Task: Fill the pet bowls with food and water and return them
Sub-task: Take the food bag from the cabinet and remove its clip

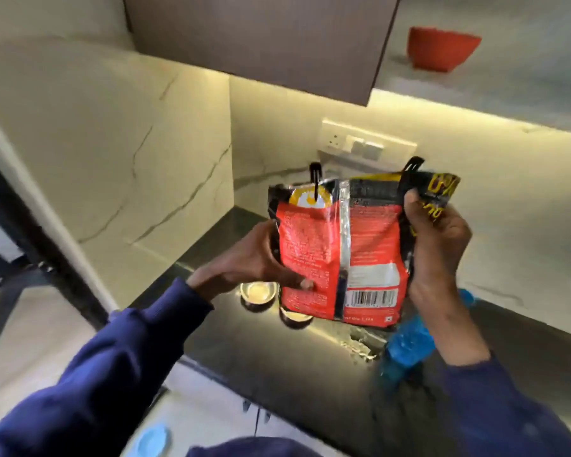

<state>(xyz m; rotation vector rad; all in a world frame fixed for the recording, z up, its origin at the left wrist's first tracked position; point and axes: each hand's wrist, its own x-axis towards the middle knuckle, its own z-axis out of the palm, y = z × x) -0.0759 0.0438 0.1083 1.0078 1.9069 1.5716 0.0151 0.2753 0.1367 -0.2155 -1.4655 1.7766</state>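
Note:
A red and black pet food bag (343,252) is held upright above the dark countertop (277,364). Two black clips pinch its folded top, one at the left (315,183) and one at the right (411,168). My left hand (251,262) grips the bag's left side. My right hand (435,239) holds its upper right corner near the right clip. Two small steel bowls stand on the counter below the bag: one (258,293) is in plain sight, the other (295,319) is partly hidden by the bag's bottom edge. Both bowls look empty.
A blue plastic bottle (406,344) stands on the counter behind my right wrist. A red bowl (440,49) sits on a high shelf at upper right. A cabinet (261,37) hangs overhead. A switch panel (366,143) is on the back wall. The counter's front edge runs at lower left.

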